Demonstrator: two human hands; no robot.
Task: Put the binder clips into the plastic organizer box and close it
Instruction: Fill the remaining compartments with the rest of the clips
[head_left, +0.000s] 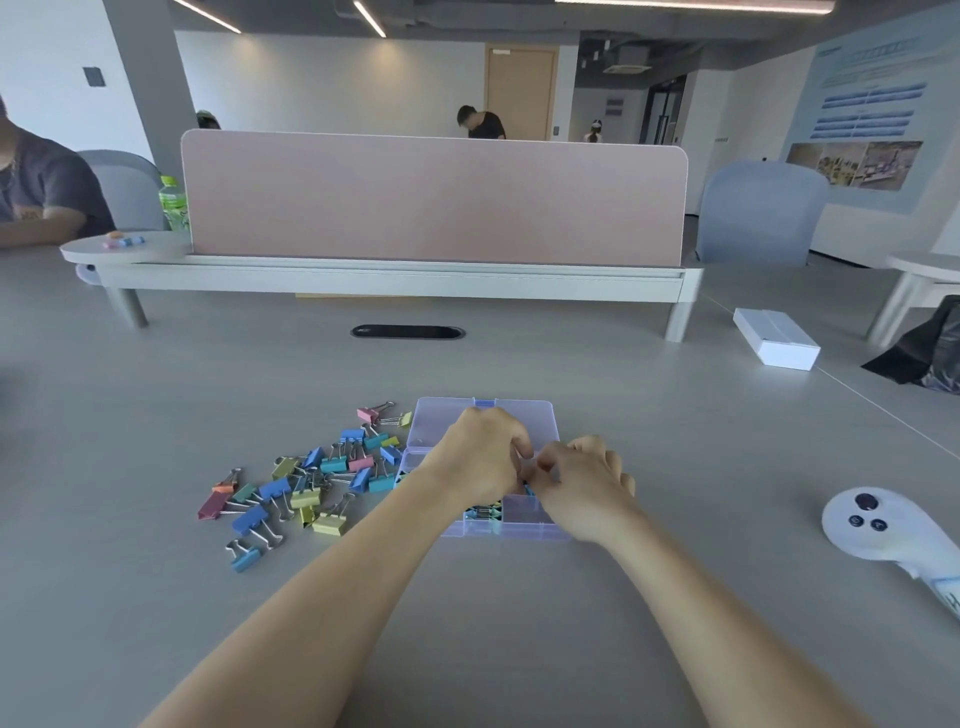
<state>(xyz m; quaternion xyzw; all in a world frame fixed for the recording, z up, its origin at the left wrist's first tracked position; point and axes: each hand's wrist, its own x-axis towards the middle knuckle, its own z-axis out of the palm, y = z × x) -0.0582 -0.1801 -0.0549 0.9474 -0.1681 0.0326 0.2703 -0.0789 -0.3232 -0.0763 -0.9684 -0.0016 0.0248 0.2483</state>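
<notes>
Most of the binder clips (311, 483) lie loose on the table (156, 415), a colourful scatter at 9 o'clock of the plastic organizer box (524, 519). So by my reckoning this job is in its early stretch. The box sits open, dead centre and close in, with its lid (441, 421) folded flat toward 12 o'clock.

A few clips (483, 513) are already inside, in a near compartment, and that's the part that's done.

Both hands are right over the box. The left hand (480, 457) comes in from 7 o'clock and the right hand (587, 478) from 5 o'clock, fingers curled, fingertips meeting above the compartments. A blue sliver (529, 488) peeks out just beneath them, likely a clip. Which hand has it, or whether either really grips anything, I cannot tell.

Left to do: move the whole pile across, then swing the lid down and snap it shut.

As for writing, nothing is readable. The wall poster (867, 114) at 2 o'clock is a blur, the white carton (776, 338) at 1 o'clock is blank, and the white controller (878, 525) at 3 o'clock shows only dark buttons.
</notes>
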